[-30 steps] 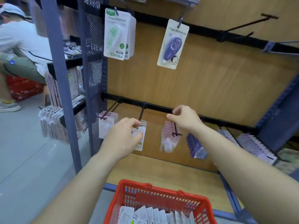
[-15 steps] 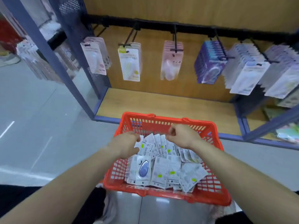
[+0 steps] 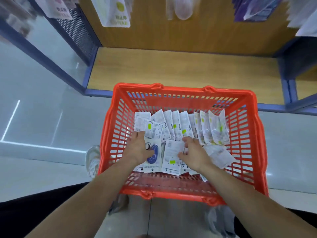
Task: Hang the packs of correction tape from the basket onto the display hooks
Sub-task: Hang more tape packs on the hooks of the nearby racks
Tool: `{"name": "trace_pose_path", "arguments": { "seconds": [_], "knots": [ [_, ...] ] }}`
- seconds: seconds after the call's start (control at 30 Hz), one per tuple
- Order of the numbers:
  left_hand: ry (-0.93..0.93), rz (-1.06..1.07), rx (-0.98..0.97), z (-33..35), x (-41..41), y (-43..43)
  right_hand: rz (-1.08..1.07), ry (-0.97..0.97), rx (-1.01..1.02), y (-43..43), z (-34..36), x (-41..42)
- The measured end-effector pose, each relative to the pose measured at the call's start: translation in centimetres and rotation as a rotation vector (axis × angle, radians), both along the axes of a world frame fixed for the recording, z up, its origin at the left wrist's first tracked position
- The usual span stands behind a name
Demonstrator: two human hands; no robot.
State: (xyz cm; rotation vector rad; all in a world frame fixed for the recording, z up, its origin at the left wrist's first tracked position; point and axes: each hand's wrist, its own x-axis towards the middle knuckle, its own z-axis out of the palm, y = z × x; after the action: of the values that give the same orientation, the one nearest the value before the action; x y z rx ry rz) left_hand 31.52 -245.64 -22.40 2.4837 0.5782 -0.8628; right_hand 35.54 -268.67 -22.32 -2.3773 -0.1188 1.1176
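Note:
A red plastic basket stands on the floor in front of me with several white correction tape packs in it, most showing their backs. One pack with a blue tape dispenser lies face up near the front. My left hand lies on the packs over that blue pack's left edge, fingers stretched forward. My right hand is spread over the packs in the middle, fingers loosely bent and touching a white pack. Neither hand plainly grips a pack.
The wooden bottom shelf of the display runs behind the basket, framed in blue metal. Hanging packs show along the top edge. Grey floor lies to the left; my shoes are beside and below the basket.
My hands left the display hooks, dropped to the basket and now reach deeper onto the packs. The view has tilted down, so the hooks are out of sight.

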Motion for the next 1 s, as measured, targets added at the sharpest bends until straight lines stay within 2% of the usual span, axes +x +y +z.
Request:
{"name": "trace_pose_path", "arguments": {
  "seconds": [0.13, 0.27, 0.47, 0.6, 0.77, 0.87, 1.0],
  "knots": [
    [-0.012, 0.027, 0.014, -0.9, 0.3, 0.4, -0.059, -0.043, 0.02, 0.1, -1.0, 0.1],
    [-0.031, 0.006, 0.037, -1.0, 0.3, 0.2, 0.0, -0.081, 0.0, 0.2, -1.4, 0.4],
    [-0.092, 0.005, -0.101, -0.8, -0.2, 0.9, -0.007, -0.14, -0.007, 0.5, -1.1, 0.1],
    [-0.106, 0.152, -0.292, -0.3, -0.5, 0.7, -0.097, -0.026, 0.156, 0.5, -0.9, -0.1],
    [-0.305, 0.333, -0.415, 1.7, 1.2, 0.9, -0.38, -0.121, 0.364, 1.3, 1.2, 0.9],
    [-0.316, 0.399, -0.567, 2.2, 1.8, 0.2, -0.514, -0.086, 0.456, 2.2, 2.5, 1.3],
    [-0.278, 0.357, -0.601, 1.2, 1.5, -1.2, -0.474, -0.003, 0.477, 3.2, 2.5, 1.2]
  ]
}}
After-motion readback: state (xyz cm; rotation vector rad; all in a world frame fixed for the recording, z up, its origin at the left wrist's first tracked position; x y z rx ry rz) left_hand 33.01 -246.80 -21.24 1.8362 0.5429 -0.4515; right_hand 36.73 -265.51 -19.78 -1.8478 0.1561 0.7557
